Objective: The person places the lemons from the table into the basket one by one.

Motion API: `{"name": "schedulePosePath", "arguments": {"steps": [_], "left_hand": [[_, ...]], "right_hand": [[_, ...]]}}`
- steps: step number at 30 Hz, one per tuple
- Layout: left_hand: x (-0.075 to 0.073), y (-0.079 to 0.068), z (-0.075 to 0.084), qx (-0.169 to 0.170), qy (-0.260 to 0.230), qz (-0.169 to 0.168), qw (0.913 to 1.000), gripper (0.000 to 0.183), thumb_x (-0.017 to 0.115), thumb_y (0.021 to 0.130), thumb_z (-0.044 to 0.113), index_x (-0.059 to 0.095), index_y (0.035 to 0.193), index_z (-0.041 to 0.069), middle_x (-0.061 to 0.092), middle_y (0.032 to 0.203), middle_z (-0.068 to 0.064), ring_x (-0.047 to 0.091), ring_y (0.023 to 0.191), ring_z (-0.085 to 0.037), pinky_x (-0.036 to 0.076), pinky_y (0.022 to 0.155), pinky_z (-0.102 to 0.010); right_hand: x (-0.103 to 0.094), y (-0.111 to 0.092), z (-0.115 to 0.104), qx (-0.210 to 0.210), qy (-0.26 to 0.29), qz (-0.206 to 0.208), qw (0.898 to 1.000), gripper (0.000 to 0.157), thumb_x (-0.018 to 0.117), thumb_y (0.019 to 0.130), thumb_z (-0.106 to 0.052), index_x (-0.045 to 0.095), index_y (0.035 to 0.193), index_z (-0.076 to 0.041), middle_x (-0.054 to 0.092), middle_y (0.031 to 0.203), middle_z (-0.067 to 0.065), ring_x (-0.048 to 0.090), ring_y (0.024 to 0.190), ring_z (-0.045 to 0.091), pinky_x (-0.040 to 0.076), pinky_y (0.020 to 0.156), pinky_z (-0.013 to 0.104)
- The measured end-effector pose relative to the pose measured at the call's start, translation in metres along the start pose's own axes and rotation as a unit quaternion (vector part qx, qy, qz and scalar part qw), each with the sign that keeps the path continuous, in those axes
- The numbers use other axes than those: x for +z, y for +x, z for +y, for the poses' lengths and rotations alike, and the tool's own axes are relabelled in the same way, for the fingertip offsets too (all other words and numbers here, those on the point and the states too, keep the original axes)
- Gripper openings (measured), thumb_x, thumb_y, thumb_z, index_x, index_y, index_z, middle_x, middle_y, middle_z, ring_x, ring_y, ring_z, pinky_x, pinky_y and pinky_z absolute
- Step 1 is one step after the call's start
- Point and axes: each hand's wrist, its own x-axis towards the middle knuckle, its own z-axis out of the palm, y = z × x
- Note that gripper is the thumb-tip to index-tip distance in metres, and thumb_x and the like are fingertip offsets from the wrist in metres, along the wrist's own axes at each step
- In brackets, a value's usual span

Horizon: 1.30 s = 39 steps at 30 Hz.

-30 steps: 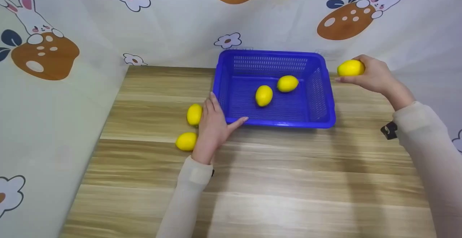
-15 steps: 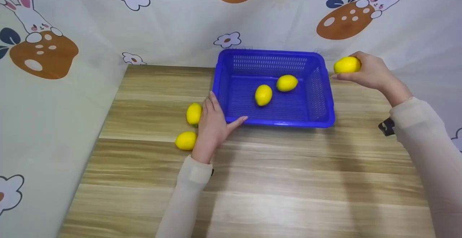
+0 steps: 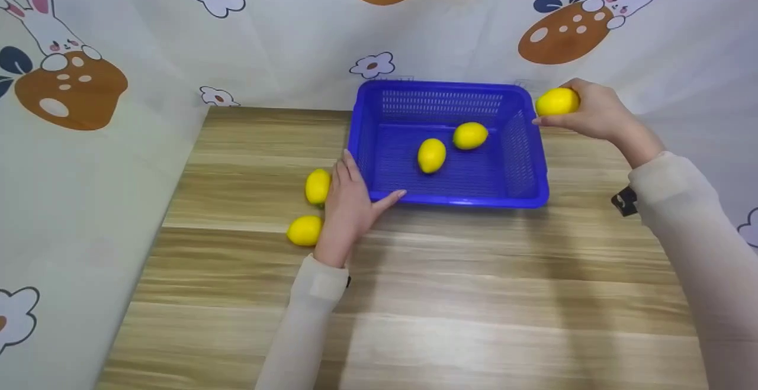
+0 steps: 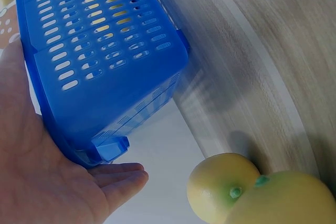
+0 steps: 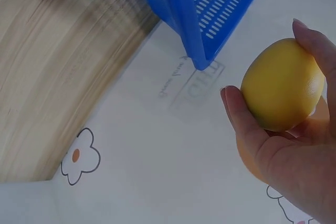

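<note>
A blue plastic basket (image 3: 450, 202) with slotted walls stands at the back of the table, two yellow lemons (image 3: 432, 155) lying on its floor. My left hand (image 3: 349, 203) rests against the basket's front left corner, fingers straight along the left side and thumb out over the front rim. In the left wrist view the palm (image 4: 37, 166) lies against the basket's rim. Just past the basket's right rim, my right hand (image 3: 598, 112) holds another lemon (image 3: 557, 102) up between thumb and fingers. The right wrist view shows this lemon (image 5: 283, 85) gripped close to the basket's corner.
Two more lemons (image 3: 305, 231) lie on the wooden table (image 3: 474, 295) left of the left hand, partly behind it in the head view. A pale cloth (image 3: 284, 41) printed with rabbits and flowers hangs behind the table and down its left side.
My right hand has moved left and slightly away from me with its lemon, closer to the basket's right rim. The left hand, the basket and the other lemons have stayed in place.
</note>
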Motion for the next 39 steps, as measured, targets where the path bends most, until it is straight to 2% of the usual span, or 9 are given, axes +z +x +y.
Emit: {"name": "schedulePosePath", "arguments": {"steps": [12,21,32,39], "left_hand": [[0.0,0.0,0.001,-0.003,0.004,0.0,1.0,0.136,0.064,0.087,0.081,-0.002,0.165,-0.009,0.017,0.168,-0.037,0.023,0.158,-0.046,0.021,0.131,-0.049],[-0.002,0.001,0.002,-0.01,0.0,-0.019,0.9998,0.138,0.062,0.086,0.083,-0.007,0.165,-0.007,0.01,0.171,-0.035,0.017,0.16,-0.044,0.016,0.132,-0.048],[0.0,0.001,0.001,-0.003,0.009,-0.004,0.9999,0.136,0.063,0.087,0.082,-0.001,0.165,-0.008,0.016,0.169,-0.035,0.022,0.159,-0.045,0.02,0.131,-0.048],[0.0,0.001,0.0,-0.007,0.009,-0.011,0.9999,0.137,0.061,0.087,0.083,-0.005,0.165,-0.007,0.014,0.17,-0.035,0.019,0.16,-0.045,0.019,0.131,-0.049]], "right_hand": [[0.005,0.005,-0.015,-0.015,-0.002,-0.002,1.0,0.074,0.08,0.093,-0.04,0.049,0.137,0.01,0.059,0.119,0.028,0.054,0.099,0.039,0.045,0.078,0.04],[0.01,0.009,-0.022,-0.022,-0.004,-0.009,1.0,0.076,0.08,0.092,-0.041,0.049,0.138,0.011,0.059,0.119,0.029,0.055,0.099,0.041,0.045,0.077,0.04],[0.018,0.013,-0.036,-0.039,-0.002,-0.015,0.999,0.072,0.082,0.091,-0.039,0.051,0.135,0.01,0.06,0.116,0.027,0.056,0.098,0.04,0.045,0.078,0.041],[0.021,0.015,-0.045,-0.045,0.012,-0.023,0.999,0.07,0.081,0.092,-0.039,0.052,0.135,0.008,0.06,0.116,0.025,0.055,0.099,0.038,0.046,0.078,0.039]]}}
